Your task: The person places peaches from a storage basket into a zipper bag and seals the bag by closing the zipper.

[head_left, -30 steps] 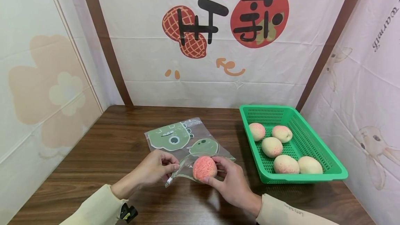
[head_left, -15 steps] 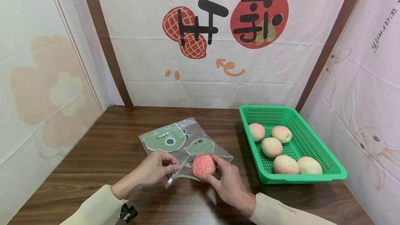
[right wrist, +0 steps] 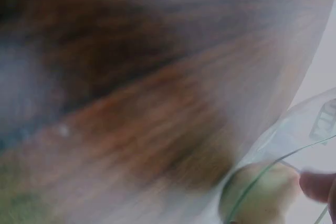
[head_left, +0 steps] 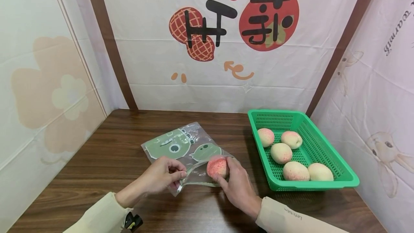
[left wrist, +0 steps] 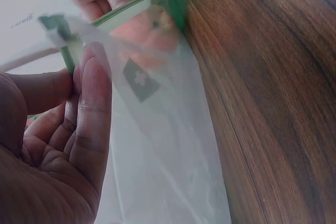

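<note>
A clear zip bag (head_left: 173, 147) with green cartoon prints lies on the table. At its near left corner, my left hand (head_left: 161, 176) pinches the bag's edge between thumb and fingers, as the left wrist view also shows. My right hand (head_left: 240, 187) grips a pink peach (head_left: 216, 167) at the bag's mouth. Seen from the left wrist, the peach (left wrist: 149, 32) shows through the plastic, below the green zip strip. In the right wrist view the peach (right wrist: 260, 192) sits behind the bag's green-lined edge, near a fingertip (right wrist: 316, 186). Most of the right hand is out of that view.
To the right stands a green plastic basket (head_left: 315, 186) holding several peaches (head_left: 295, 171). The dark wood table (head_left: 106, 161) runs back to a printed cloth wall (head_left: 152, 96), with further cloth on both sides.
The peach and right hand first shift slightly left, then right and farther into the bag's mouth. The bag has slid a little left. The left hand keeps its pinch nearly in place.
</note>
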Available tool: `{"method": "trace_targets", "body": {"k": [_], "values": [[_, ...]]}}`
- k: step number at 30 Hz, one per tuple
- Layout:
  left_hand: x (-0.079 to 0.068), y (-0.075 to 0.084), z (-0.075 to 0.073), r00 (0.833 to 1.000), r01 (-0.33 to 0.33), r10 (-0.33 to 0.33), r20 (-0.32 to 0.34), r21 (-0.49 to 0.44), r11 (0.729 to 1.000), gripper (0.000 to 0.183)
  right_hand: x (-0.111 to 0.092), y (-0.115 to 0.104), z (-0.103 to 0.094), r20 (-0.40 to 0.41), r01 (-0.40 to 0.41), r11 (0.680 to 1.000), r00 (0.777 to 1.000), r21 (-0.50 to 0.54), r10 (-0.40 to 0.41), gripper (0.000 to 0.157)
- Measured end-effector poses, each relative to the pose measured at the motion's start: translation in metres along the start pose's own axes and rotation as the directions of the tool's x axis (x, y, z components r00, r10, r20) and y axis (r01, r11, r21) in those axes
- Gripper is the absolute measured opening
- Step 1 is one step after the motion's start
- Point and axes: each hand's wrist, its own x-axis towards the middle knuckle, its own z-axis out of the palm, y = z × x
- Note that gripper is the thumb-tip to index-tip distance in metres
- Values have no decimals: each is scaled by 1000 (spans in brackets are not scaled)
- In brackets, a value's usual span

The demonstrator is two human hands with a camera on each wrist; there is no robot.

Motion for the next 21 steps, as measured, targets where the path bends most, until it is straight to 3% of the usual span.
{"method": "trace_targets", "body": {"k": [7, 21], "values": [[-1, 0, -1, 1000, 7, -7, -11, -10, 1000, 10, -5, -1, -3, 78, 12, 1000, 997, 7, -13, 75], [-3, 0, -1, 1000, -12, 12, -15, 18, 1000, 11, -9, -6, -16, 27, 71, 997, 997, 26, -72, 63]]}}
